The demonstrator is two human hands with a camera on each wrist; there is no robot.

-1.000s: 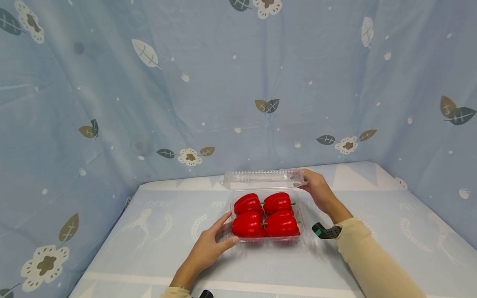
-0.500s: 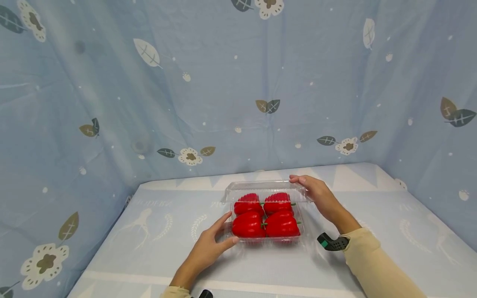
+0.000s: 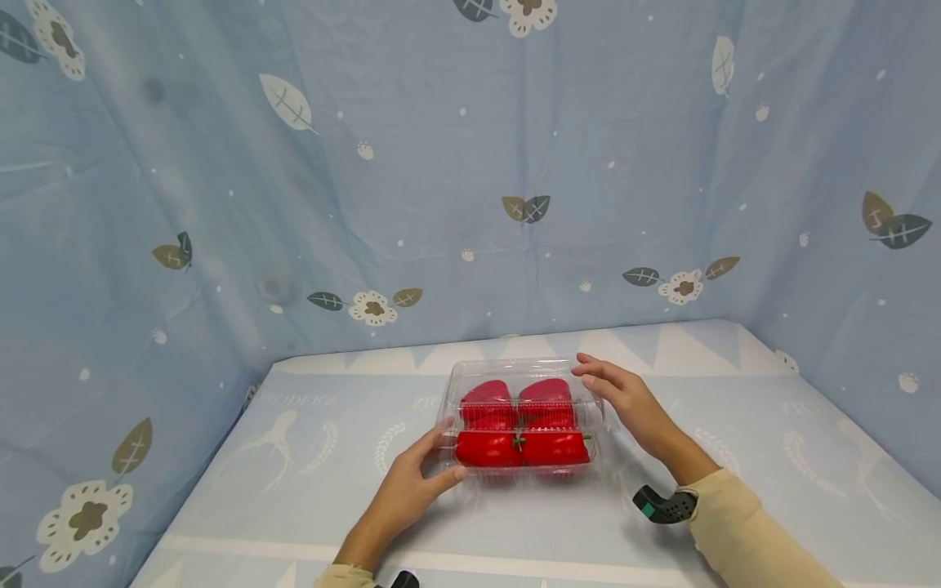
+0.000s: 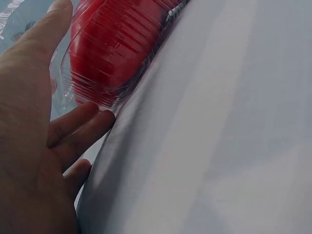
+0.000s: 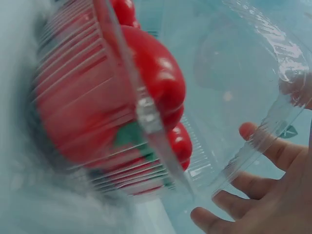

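A clear plastic clamshell box (image 3: 524, 467) holds several red peppers (image 3: 488, 447) on the cloth-covered table (image 3: 294, 490). Its hinged lid (image 3: 515, 376) hangs half lowered over the back peppers. My left hand (image 3: 412, 490) rests with straight fingers against the box's front left corner, thumb along its side. In the left wrist view, the hand (image 4: 29, 146) touches the ribbed box wall (image 4: 112, 53). My right hand (image 3: 625, 400) holds the lid's right edge. Seen in the right wrist view, its fingers (image 5: 248, 134) lie on one face of the lid (image 5: 234, 73), the thumb showing through the plastic.
A blue cloth backdrop (image 3: 367, 163) with leaf and flower prints walls the table at the back and both sides. A black wrist-worn device (image 3: 662, 506) sits on my right sleeve. Bare cloth lies to the left, right and front of the box.
The lid has swung from upright down toward me over the back peppers, carried by my right hand. My left hand has stayed at the box's front left corner.
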